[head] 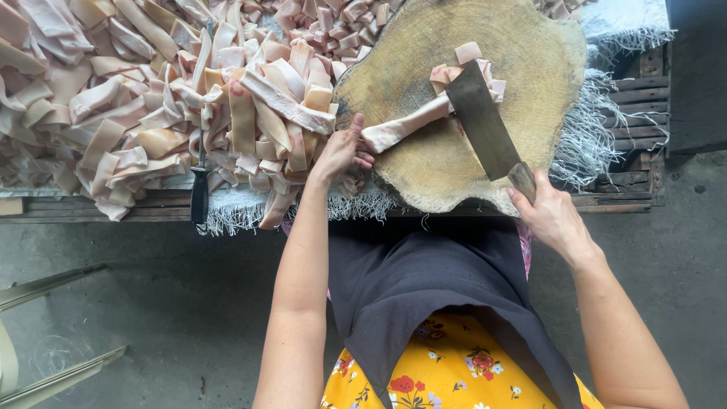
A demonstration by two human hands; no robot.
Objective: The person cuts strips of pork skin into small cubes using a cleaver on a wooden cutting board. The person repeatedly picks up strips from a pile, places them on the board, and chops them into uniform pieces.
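1. Left hand (pixel 341 151): fingers closed on the near end of a pale meat strip (pixel 405 125), pinning it flat on the round wooden block (pixel 530 45) for cutting.
2. Right hand (pixel 556 220): fingers wrapped around the cleaver (pixel 481 121) handle, blade resting across the strip's far end.
3. Cut strips (pixel 151 98) heaped aside on the table (pixel 636 91).

1. The heap of pale strips (pixel 151 98) runs off the top and left edges.
2. The cleaver (pixel 482 121) blade covers the far end of the strip (pixel 401 127) being cut.
3. The right hand (pixel 555 221) hides most of the cleaver's handle.
4. The chopping block (pixel 424 68) is cut off at the top edge.
5. The table (pixel 636 95) shows only at its slatted right end.
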